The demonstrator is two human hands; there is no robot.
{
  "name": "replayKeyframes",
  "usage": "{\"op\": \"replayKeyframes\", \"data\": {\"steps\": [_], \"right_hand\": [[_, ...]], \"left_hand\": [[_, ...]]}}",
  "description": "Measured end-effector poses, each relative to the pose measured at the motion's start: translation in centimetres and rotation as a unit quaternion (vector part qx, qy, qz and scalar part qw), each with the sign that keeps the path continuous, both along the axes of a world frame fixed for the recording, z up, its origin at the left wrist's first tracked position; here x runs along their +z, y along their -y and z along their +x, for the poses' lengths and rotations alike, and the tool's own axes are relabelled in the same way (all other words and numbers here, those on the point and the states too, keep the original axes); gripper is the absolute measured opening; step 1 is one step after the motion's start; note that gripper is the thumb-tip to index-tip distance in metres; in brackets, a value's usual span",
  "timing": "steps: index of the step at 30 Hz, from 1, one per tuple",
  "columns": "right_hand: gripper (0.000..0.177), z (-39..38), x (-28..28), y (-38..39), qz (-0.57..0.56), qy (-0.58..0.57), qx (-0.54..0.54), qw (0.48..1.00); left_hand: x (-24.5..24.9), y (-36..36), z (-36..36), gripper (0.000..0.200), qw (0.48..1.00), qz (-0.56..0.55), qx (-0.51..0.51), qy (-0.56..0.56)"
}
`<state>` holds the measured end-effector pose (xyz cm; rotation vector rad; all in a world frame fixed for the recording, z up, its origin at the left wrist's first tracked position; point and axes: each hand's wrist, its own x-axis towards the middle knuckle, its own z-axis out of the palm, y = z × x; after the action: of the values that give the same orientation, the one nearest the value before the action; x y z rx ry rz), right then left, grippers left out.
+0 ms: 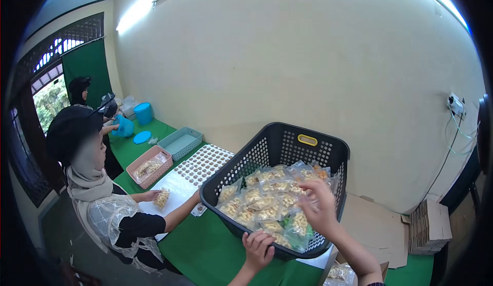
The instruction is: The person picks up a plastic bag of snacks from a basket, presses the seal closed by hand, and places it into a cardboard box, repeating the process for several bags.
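Note:
A large black plastic laundry basket [341,183] with perforated sides stands on the green-covered table, holding many clear bags of pale yellow snack pieces [264,201]. My left hand [258,248] has its fingers hooked over the basket's near rim. Inside the right part of the basket, my right hand [319,206] hovers over the bags with bent fingers apart and nothing visible between them. Just below it a snack bag [299,223] stands partly upright. Greenish and orange contents show at some edges of the pile.
A co-worker [118,204] at left holds a snack bag [162,198] and reaches toward the basket's left side. Sticker sheets [203,164], a pink tray [165,164] and a grey-green tray [197,141] lie beyond. Flattened cardboard [372,224] and stacked cartons [430,228] are at right.

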<state>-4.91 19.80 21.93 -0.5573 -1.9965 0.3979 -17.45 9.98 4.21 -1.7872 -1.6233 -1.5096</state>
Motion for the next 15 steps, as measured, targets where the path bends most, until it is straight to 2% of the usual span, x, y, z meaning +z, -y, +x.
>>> {"op": "replayKeyframes", "data": {"steps": [3,5,8,11,12,15], "right_hand": [[0.024,-6.5,-2.6,-4.6,0.038,0.125,0.069,0.989],[0.026,-9.9,-6.2,-7.4,-0.028,0.202,0.115,0.972],[0.039,-13.7,-13.7,-12.3,-0.095,0.313,0.016,0.945],[0.054,-15.7,-13.8,-13.5,-0.251,0.42,-0.106,0.866],[0.066,-15.9,-15.0,-14.6,-0.252,0.42,-0.114,0.864],[0.079,-16.0,-14.9,-16.4,-0.383,0.452,-0.074,0.803]], "left_hand": [[-0.4,-0.3,-0.5,0.019,1.0,0.02,-0.007,-0.02],[-0.8,-0.5,-0.8,0.02,0.999,0.033,-0.017,-0.035],[-1.0,-0.5,-0.8,0.02,0.999,0.026,-0.025,-0.028],[-0.8,-0.2,-0.8,0.022,0.999,0.012,-0.033,-0.03],[-0.8,-0.2,-0.7,0.022,0.999,0.013,-0.033,-0.024],[-1.3,-0.8,0.1,0.022,0.999,0.04,-0.028,-0.004]]}}
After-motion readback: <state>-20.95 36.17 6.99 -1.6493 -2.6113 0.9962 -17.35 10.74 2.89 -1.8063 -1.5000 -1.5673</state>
